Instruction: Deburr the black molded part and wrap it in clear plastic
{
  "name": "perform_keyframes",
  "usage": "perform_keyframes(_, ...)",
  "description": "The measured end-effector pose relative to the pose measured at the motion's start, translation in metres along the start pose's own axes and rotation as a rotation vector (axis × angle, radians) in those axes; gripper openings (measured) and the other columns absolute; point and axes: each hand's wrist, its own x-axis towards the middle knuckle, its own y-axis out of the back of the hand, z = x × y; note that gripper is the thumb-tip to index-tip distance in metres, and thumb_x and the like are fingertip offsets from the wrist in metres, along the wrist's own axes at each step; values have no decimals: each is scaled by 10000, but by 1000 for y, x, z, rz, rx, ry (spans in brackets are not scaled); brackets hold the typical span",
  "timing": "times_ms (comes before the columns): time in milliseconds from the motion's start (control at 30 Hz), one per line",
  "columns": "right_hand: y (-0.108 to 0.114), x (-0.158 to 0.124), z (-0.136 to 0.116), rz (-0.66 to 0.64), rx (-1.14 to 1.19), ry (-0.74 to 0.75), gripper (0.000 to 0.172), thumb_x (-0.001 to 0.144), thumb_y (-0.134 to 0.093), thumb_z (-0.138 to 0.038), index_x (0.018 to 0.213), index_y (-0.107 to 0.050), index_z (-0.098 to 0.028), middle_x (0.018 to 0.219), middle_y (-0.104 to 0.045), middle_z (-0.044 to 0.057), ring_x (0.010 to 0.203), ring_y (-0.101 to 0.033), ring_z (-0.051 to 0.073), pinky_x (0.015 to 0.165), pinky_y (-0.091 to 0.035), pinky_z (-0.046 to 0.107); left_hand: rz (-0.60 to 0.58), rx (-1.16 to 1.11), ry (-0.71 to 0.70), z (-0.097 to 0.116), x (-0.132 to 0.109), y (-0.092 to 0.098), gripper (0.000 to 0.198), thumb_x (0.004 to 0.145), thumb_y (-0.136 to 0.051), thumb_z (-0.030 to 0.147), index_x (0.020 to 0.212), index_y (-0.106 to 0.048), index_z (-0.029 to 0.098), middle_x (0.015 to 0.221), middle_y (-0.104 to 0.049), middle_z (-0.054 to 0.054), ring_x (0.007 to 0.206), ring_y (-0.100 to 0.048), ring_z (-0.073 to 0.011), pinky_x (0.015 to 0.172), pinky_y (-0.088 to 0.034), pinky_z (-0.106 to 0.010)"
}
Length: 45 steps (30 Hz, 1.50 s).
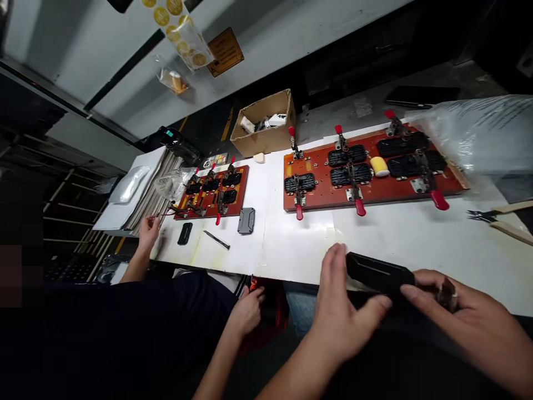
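Observation:
Both my hands hold a flat black plastic part (377,273) at the near edge of the white table (416,233). My left hand (341,311) grips its left end, with the thumb under it and the fingers over the top. My right hand (470,319) has its fingers closed round the right end, and a small dark metal piece (447,294) shows between its fingers. Just beyond on the table lies a red-brown jig board (370,189) carrying several black parts under red-handled toggle clamps, with a yellow tape roll (379,166) on it.
A co-worker sits to my left, one hand (149,233) near a smaller jig board (212,191), the other (245,311) at the table edge. A grey part (246,220), a black part (185,233), a cardboard box (264,123), a plastic bag (478,136) and pliers (483,215) lie around.

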Motion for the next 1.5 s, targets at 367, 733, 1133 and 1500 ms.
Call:
perform_keyframes(367,20,-2,-24,-320,-62,241,404,1115,-442,-433,1493,-566,-358,1357,-672,52,1258,-639,203,1104,-508,349,-113,121,-148,-9,6,16,691,866,-667,114,1497,-488,328,1470,-618,-50,1330,-624,-237,1198,-470,-436)
perform_keyframes(733,32,6,-40,-285,-250,630,285,1074,-585,-254,1335,-692,-214,1057,-749,36,919,-656,150,847,-517,296,-196,60,-62,-1,8,14,697,849,-613,56,1466,-530,369,1458,-643,-26,1324,-649,-251,1217,-443,-453)
perform_keyframes(1133,35,19,-25,-194,-326,522,295,1091,-548,-302,1334,-703,-235,1049,-761,33,946,-690,171,852,-523,312,-298,70,-68,4,5,11,665,878,-627,81,1463,-534,382,1472,-617,-13,1345,-625,-236,1185,-470,-391)
perform_keyframes(1500,50,10,-42,-257,-233,477,178,1062,-600,-322,1162,-682,-201,1053,-753,18,941,-685,147,847,-494,265,-311,44,-54,3,2,8,659,883,-643,102,1471,-531,378,1468,-621,-10,1335,-626,-238,1156,-500,-369)
